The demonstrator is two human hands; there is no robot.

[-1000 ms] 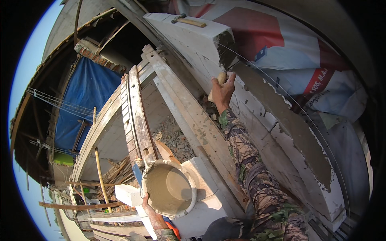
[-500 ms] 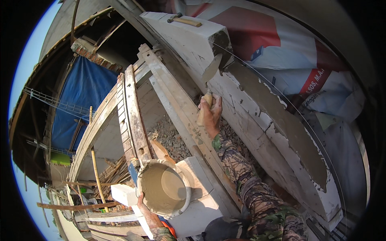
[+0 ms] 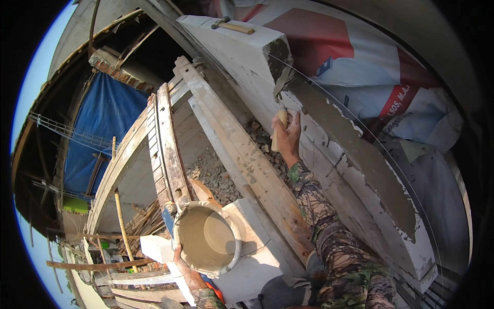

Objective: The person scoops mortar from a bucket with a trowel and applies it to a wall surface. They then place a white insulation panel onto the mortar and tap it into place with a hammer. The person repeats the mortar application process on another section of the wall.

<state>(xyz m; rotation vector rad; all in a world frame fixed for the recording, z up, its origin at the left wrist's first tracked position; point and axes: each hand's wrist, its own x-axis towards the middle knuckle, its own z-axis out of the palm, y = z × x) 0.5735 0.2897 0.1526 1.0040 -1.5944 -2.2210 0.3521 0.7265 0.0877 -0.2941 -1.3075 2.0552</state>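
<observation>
**Trowel at the block end, bucket low on the left**

I am looking down on my right hand (image 3: 286, 135), which is clamped around the wooden handle of a trowel (image 3: 280, 98). The trowel's long axis is running up and away from the hand, its blade touching the mortared end face of the white block (image 3: 242, 49) at the top of the wall. A grey mortar bed (image 3: 360, 154) is lying along the course of blocks, stretching down and to the right of that hand. A taut string line (image 3: 329, 95) is running just above it. My left hand (image 3: 181, 260) is closed on the rim of a mortar bucket (image 3: 206, 238), low and well apart from the trowel. So the right hand is the nearer one to the wall, with the bucket lying below and to its left. A hammer (image 3: 231, 24) is resting on the top block.
</observation>
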